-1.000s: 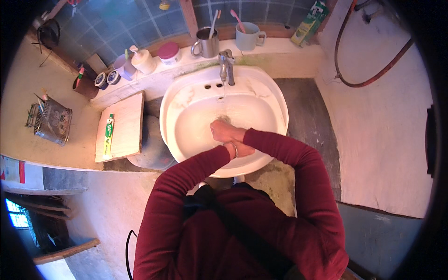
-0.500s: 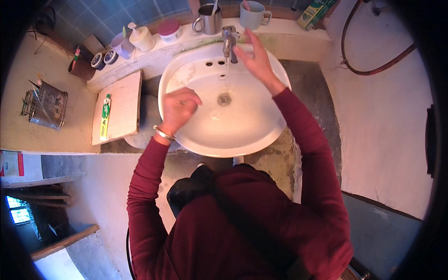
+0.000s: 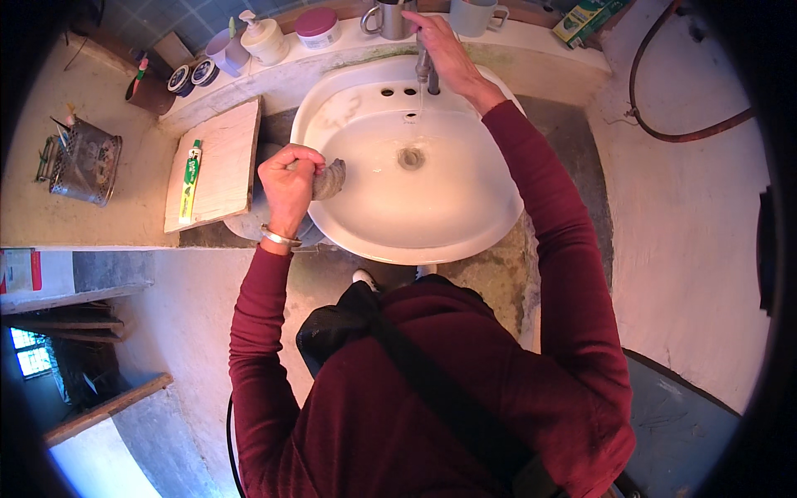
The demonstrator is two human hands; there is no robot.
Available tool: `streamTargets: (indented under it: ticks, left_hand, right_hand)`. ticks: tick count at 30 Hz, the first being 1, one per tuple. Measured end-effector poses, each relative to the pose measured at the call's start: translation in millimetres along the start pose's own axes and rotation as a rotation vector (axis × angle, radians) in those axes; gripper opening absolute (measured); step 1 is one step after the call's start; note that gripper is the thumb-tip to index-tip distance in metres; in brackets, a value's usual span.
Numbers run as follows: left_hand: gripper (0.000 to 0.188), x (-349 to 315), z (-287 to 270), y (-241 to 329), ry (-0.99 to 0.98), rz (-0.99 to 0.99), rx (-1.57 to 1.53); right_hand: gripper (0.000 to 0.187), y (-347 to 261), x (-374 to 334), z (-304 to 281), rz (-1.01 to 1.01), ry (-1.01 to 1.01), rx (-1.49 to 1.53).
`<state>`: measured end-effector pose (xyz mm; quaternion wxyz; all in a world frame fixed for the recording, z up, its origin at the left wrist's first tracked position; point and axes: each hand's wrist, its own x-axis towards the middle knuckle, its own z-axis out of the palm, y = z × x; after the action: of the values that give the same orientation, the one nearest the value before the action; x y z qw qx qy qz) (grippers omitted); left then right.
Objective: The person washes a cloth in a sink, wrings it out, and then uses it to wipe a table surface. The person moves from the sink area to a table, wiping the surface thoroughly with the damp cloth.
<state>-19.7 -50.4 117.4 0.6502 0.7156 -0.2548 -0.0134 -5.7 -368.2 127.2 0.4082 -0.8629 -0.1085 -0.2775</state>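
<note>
My left hand [image 3: 289,178] is closed over the left rim of the white washbasin [image 3: 415,255], gripping a grey-brown, rough, fibrous scrubbing pad [image 3: 330,180]. A metal bangle [image 3: 281,237] circles that wrist. At the back of the basin, my right hand [image 3: 448,60] rests over the top of the metal tap [image 3: 423,68], its fingers bent around the handle, which they largely hide. A faint trickle of water shows below the spout. The drain [image 3: 409,158] is visible in the basin's middle.
Along the back ledge stand a metal mug [image 3: 388,20], a pale mug [image 3: 473,18], a pink-lidded jar [image 3: 318,28] and a pump bottle [image 3: 264,40]. A toothpaste tube [image 3: 191,181] lies on a board [image 3: 217,162] at left, beside a mesh basket [image 3: 86,162]. A hose [image 3: 639,100] hangs at right.
My right hand has moved up onto the tap handle. My left hand has shifted left to the rim, where the pad now shows. The water stream looks thinner.
</note>
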Motion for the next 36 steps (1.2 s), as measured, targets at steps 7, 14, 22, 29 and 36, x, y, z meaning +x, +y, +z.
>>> streamTargets:
  ticks: [7,14,22,29,36]
  left_hand:
    - [0.018,3,14,2,-0.043,0.060,0.072]
    - [0.018,1,3,0,-0.005,0.023,0.091]
    - [0.017,1,3,-4,0.011,0.046,0.080]
    - [0.016,-8,-5,-8,0.039,0.030,0.095]
    - [0.016,-13,-13,-15,0.058,0.007,0.102]
  right_hand:
    - [0.044,-30,9,30,0.164,0.287,-0.448]
    - [0.039,-22,-84,60,-0.213,0.461,-0.345]
    - [0.014,77,-176,143,0.432,-0.294,-0.657]
    - [0.020,102,-181,177,0.595,-0.278,-0.737]
    - [0.014,100,-177,185,0.764,-0.184,-0.627]
